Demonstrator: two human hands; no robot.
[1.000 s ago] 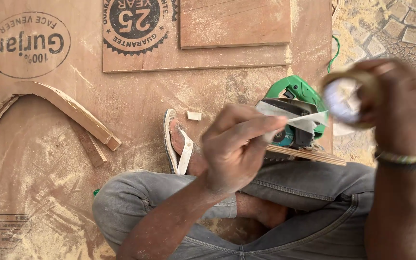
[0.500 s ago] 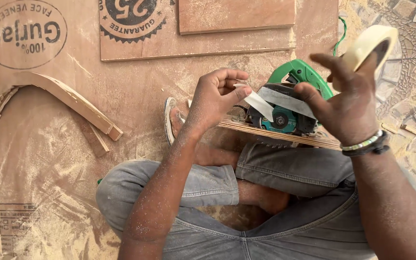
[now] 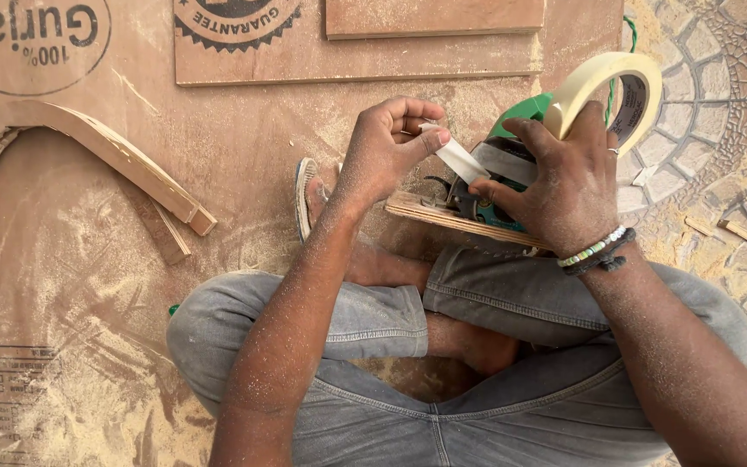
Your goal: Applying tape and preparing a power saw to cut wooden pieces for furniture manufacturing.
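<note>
My left hand (image 3: 388, 149) pinches the free end of a strip of cream masking tape (image 3: 458, 158) between thumb and fingers. The strip runs to a tape roll (image 3: 605, 86) that hangs around the fingers of my right hand (image 3: 564, 186). That hand also presses down on a green circular saw (image 3: 525, 112), which lies on a thin wooden board (image 3: 443, 216) across my knee. The saw's body is mostly hidden under my right hand. A beaded bracelet sits on my right wrist.
I sit cross-legged in grey jeans on a big plywood sheet (image 3: 244, 138) dusted with sawdust. A curved wooden offcut (image 3: 123, 156) lies to the left, a sandal (image 3: 306, 195) by my foot, and a smaller board (image 3: 434, 17) at the top. Patterned paving (image 3: 719, 130) is on the right.
Both hands came down from in front of the camera to the saw. The tape roll has slid onto my right fingers, and the left hand now pulls a short strip over the saw.
</note>
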